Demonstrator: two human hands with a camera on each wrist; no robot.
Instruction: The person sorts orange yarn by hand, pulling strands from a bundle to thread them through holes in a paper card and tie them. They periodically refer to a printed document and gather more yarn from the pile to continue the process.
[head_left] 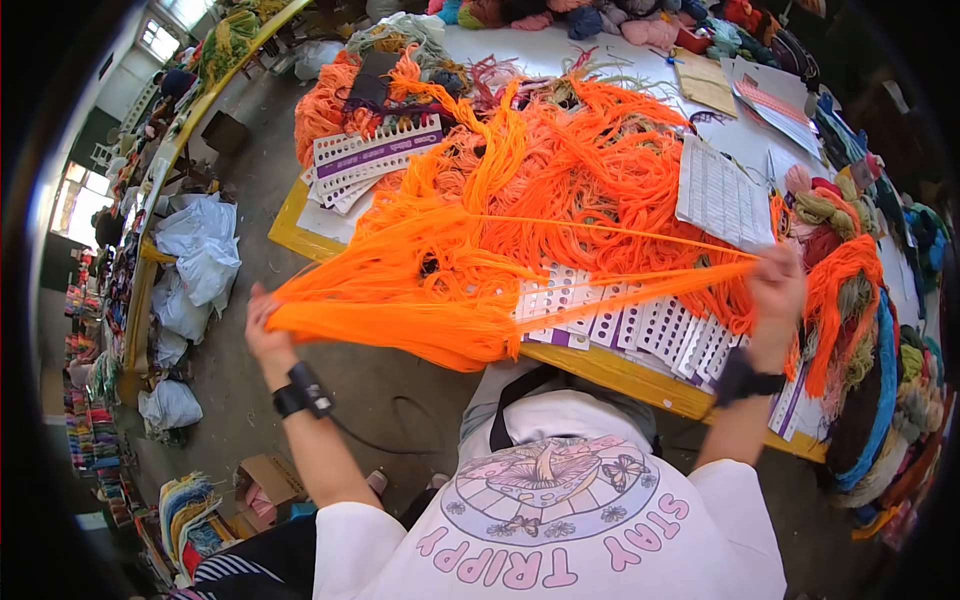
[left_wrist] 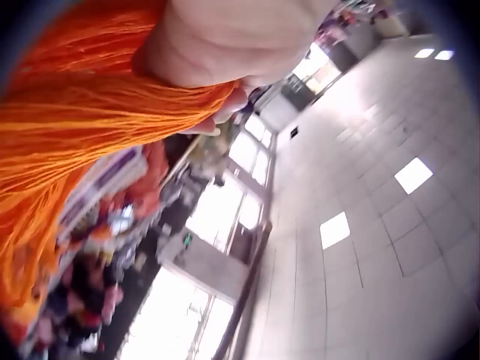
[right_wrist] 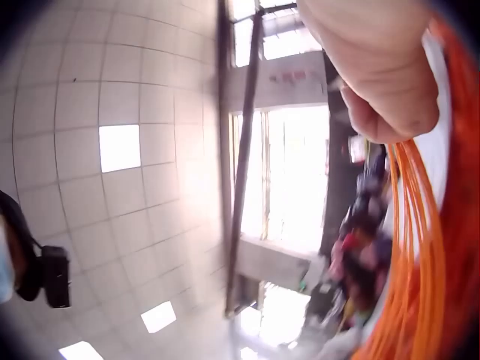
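A bright orange skein of yarn (head_left: 400, 310) is stretched between both hands in front of the table. At its left end, the left hand (head_left: 268, 325) grips a thick bunch of strands; in the left wrist view that hand (left_wrist: 225, 45) has its fingers curled round the yarn (left_wrist: 90, 112). The right hand (head_left: 777, 285) holds a thin group of strands at the far right. In the right wrist view the right hand (right_wrist: 382, 75) pinches several thin strands (right_wrist: 412, 225) that hang downward. The skein's middle sags near the table's front edge.
The table (head_left: 640, 380) has a yellow edge and bears an orange-red yarn heap (head_left: 590, 170), punched cards (head_left: 680, 335) and a printed sheet (head_left: 722, 195). Coloured skeins (head_left: 870, 380) hang at the right. White bags (head_left: 195, 250) lie at the left.
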